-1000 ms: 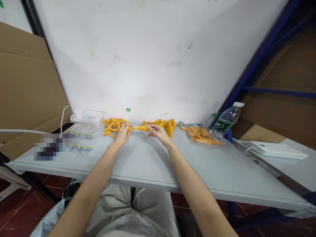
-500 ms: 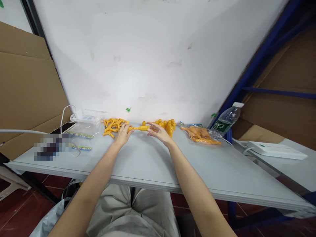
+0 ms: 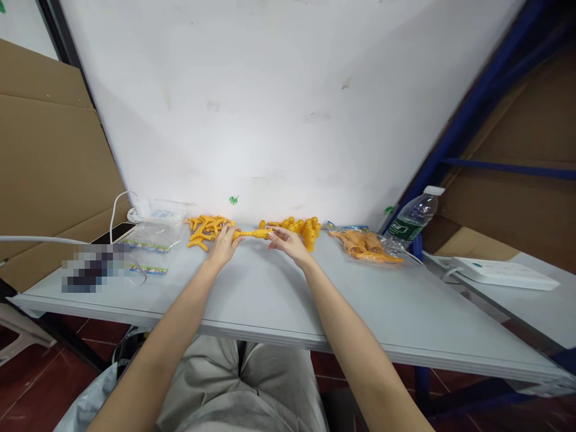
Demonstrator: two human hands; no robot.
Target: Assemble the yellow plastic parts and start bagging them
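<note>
1. The left hand (image 3: 224,243) lies at the far edge of the pale grey desk (image 3: 270,300), palm down. Its fingers (image 3: 234,236) are pressed together, pinching the thin left end of the slim yellow plastic rod assembly (image 3: 252,234).
2. The right hand (image 3: 288,242) lies just right of the left hand. Its fingers (image 3: 273,235) reach leftward and touch the thicker right end of the rod assembly. At this distance it cannot be told whether they close round it.
3. The rod assembly lies level between the two hands, close to the white wall panel (image 3: 279,102) behind the desk.
4. A heap of curved yellow plastic pieces (image 3: 204,228) lies just beyond the left hand.
5. A heap of blocky yellow plastic pieces (image 3: 306,228) lies just beyond the right hand.
6. A clear plastic bag of orange pieces (image 3: 366,245) lies further right on the desk, apart from both hands.
7. A clear plastic water bottle with a green label (image 3: 411,219) leans tilted at the right rear corner, just beside that bag.
8. Empty-looking clear plastic bags (image 3: 150,237) lie on the left part of the desk.
9. A white power strip (image 3: 499,273) rests on the adjoining surface to the right.
</note>
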